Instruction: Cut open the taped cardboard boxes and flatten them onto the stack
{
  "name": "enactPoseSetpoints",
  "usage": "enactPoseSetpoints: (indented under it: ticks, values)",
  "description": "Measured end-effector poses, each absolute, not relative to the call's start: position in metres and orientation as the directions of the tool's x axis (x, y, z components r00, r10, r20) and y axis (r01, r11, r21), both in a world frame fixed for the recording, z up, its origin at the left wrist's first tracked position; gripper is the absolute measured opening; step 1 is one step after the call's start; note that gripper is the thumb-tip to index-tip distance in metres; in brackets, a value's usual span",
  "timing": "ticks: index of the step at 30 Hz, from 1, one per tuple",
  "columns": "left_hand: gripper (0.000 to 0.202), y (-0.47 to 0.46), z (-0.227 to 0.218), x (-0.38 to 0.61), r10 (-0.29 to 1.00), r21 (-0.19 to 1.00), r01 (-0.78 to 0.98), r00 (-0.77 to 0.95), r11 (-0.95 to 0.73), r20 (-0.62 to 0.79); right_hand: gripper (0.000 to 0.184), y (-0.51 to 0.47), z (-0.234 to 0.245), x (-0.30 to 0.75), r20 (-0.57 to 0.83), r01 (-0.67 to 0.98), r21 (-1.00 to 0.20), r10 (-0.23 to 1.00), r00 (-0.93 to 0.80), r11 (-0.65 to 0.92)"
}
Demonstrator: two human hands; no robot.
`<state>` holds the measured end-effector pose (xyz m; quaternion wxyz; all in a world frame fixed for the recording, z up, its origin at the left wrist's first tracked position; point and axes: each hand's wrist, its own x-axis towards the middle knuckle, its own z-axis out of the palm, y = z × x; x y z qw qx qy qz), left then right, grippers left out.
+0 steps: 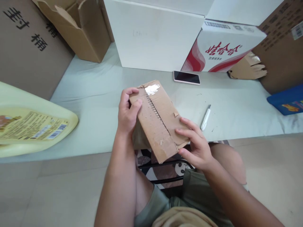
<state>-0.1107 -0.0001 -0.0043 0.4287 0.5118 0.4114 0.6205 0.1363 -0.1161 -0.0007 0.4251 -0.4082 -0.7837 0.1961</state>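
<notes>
A small brown cardboard box is held between both hands above the near edge of a pale table. Its closed top flaps face me, with a seam down the middle and a shiny scrap of tape at the far end. My left hand grips the box's left far corner, thumb on top. My right hand holds the near right corner, fingers curled over the flap edge. A white utility knife lies on the table just right of the box.
A phone lies face up behind the box. A large white box, a red-and-white carton and brown cartons line the back. A yellow jug lies at left, a blue item at right.
</notes>
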Motion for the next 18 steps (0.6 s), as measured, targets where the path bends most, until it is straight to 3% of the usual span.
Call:
enactPoseSetpoints:
  ticks: [8, 15, 18]
  values:
    - [0.052, -0.001, -0.009, -0.111, 0.947, 0.937, -0.143, -0.091, -0.319, 0.308, 0.064, -0.123, -0.006, 0.135, 0.5, 0.48, -0.688, 0.835, -0.232, 0.545]
    - [0.065, 0.002, -0.018, -0.113, 0.94, 0.93, -0.137, -0.035, -0.342, 0.34, 0.04, -0.12, 0.014, 0.134, 0.492, 0.478, -0.664, 0.817, -0.301, 0.576]
    - [0.064, 0.002, -0.019, -0.112, 0.938, 0.928, -0.141, -0.022, -0.346, 0.346, 0.039, -0.114, 0.026, 0.133, 0.493, 0.51, -0.619, 0.801, -0.339, 0.597]
